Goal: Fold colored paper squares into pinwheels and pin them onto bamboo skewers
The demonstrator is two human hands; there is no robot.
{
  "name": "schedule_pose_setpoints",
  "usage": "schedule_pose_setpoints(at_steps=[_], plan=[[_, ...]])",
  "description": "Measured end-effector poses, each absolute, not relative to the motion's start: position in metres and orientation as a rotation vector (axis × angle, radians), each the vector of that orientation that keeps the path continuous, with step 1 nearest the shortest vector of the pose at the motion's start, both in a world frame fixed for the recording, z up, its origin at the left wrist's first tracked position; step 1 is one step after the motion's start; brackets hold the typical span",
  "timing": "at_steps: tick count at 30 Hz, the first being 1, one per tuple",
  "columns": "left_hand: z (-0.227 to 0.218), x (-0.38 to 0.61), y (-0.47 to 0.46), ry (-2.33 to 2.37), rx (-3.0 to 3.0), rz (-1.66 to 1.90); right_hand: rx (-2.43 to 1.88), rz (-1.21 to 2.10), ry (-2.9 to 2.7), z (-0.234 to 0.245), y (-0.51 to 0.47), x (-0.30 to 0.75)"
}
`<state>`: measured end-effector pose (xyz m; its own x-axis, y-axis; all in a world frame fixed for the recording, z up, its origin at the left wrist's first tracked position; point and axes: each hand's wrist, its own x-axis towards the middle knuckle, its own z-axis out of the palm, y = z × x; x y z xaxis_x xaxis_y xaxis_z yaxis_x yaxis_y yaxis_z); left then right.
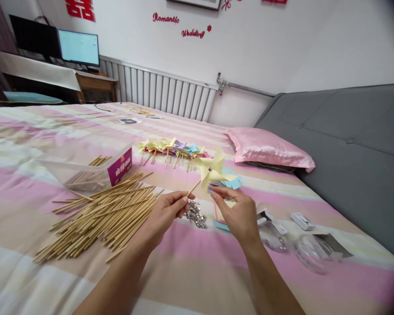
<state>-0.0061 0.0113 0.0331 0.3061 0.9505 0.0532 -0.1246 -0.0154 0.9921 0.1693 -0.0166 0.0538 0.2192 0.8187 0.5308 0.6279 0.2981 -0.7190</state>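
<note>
A pale yellow paper pinwheel (pixel 210 168) on a thin wooden stick (pixel 194 188) is held up over the bed. My left hand (pixel 172 208) pinches the lower stick between thumb and fingers. At the pinwheel's lower blade, my right hand (pixel 234 212) has thumb and index finger closed together, seemingly on the paper edge. Beneath and between the hands lies a pile of small silvery fasteners (pixel 196 215). Coloured paper sheets (pixel 220 222) are stacked beside it, partly hidden by my right hand. Blue paper pieces (pixel 232 181) show behind the pinwheel.
Many loose sticks (pixel 98 218) spread at left, before a clear plastic box (pixel 75 170) holding more sticks. Several finished pinwheels (pixel 170 146) lie farther back. Clear round containers (pixel 310 253) and small white boxes (pixel 302 221) are at right, and a pink pillow (pixel 269 148) is beyond.
</note>
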Motion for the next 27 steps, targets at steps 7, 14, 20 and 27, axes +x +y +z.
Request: schedule_pose_setpoints(at_steps=[7,14,20,27], plan=[[0.035,-0.007,0.010,0.933,1.291,1.068,-1.381,-0.408,-1.344,0.061,-0.018,0.181],[0.035,-0.005,0.011,0.936,1.285,1.073,-1.644,-0.347,-1.496,0.053,-0.015,0.177],[0.036,-0.005,0.011,0.927,1.277,1.098,-1.529,-0.047,-1.667,0.057,-0.021,0.167],[0.036,-0.006,0.011,0.940,1.273,1.128,-1.395,0.139,-1.590,0.060,-0.020,0.174]])
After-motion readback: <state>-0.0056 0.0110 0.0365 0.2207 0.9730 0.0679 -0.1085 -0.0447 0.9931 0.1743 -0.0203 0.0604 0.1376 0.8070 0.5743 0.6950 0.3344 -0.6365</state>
